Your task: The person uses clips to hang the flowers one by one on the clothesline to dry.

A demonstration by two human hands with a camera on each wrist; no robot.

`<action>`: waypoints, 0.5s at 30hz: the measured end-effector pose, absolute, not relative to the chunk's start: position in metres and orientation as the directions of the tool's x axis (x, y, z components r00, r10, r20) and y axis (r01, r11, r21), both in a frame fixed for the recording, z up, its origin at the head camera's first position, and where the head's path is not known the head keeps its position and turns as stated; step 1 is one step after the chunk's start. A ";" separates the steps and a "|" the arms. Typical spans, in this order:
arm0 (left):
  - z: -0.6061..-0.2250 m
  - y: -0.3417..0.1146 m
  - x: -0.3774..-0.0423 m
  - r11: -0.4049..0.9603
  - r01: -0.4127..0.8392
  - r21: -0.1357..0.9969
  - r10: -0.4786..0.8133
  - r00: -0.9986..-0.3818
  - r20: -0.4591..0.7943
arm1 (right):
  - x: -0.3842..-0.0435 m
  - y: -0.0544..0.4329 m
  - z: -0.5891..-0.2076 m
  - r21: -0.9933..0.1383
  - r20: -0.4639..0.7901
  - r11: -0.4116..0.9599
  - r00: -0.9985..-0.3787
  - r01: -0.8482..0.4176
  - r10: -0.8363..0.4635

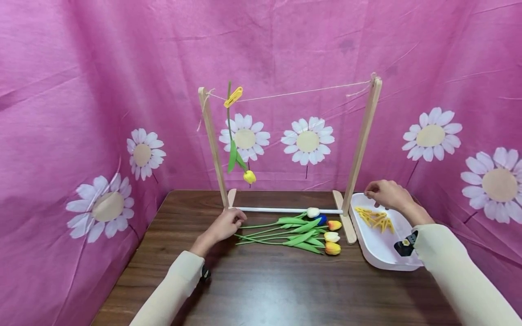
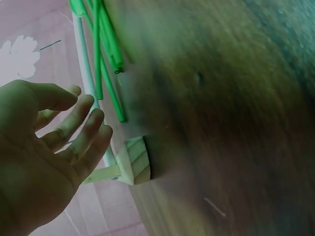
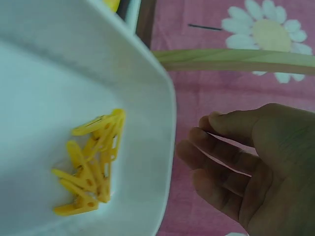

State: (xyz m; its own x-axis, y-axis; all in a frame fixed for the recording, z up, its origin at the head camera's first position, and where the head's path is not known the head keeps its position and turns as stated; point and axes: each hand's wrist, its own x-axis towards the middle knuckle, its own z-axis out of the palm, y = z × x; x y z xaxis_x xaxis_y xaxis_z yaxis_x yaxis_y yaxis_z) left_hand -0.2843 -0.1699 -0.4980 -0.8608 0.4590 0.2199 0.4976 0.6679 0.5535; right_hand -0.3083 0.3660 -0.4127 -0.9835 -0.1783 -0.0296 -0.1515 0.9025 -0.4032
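Note:
Several artificial tulips point(image 1: 299, 233) with green stems lie on the table, their white, blue and orange-yellow heads to the right. My left hand point(image 1: 224, 224) hovers beside the stem ends, fingers loosely bent around nothing; in the left wrist view the green stems point(image 2: 106, 44) pass just beyond its fingertips. Over the far side of a white tray point(image 1: 379, 258) is my right hand point(image 1: 389, 194), its fingers relaxed and holding nothing. Yellow clothespins point(image 1: 373, 218) lie in a heap inside that tray. A yellow tulip point(image 1: 249, 176) hangs head down from the string, held by a yellow clothespin point(image 1: 233, 97).
A wooden frame has a left post point(image 1: 214, 149), a right post point(image 1: 362, 149), a string point(image 1: 302, 92) across the top and a white bar point(image 1: 277, 210) near the table point(image 1: 261, 285). Behind it hangs a pink cloth point(image 1: 269, 45) with daisies.

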 end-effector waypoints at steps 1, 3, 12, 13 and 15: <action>-0.499 -0.169 -0.284 0.672 0.505 0.541 0.467 -0.856 0.219 | -0.310 0.367 -0.415 -0.391 -0.042 0.908 -0.983 -0.147 -0.177; -0.499 -0.168 -0.284 0.689 0.515 0.510 0.480 -0.851 0.212 | -0.312 0.367 -0.421 -0.365 -0.058 0.920 -0.983 -0.143 -0.176; -0.508 -0.166 -0.282 0.805 0.475 0.356 0.458 -0.878 0.136 | -0.319 0.369 -0.451 -0.312 -0.136 0.937 -0.968 -0.160 -0.211; -0.509 -0.165 -0.283 0.805 0.480 0.350 0.461 -0.876 0.141 | -0.320 0.370 -0.453 -0.310 -0.157 0.938 -0.965 -0.156 -0.212; -0.510 -0.164 -0.285 0.803 0.486 0.345 0.464 -0.873 0.148 | -0.321 0.372 -0.456 -0.307 -0.182 0.938 -0.957 -0.164 -0.227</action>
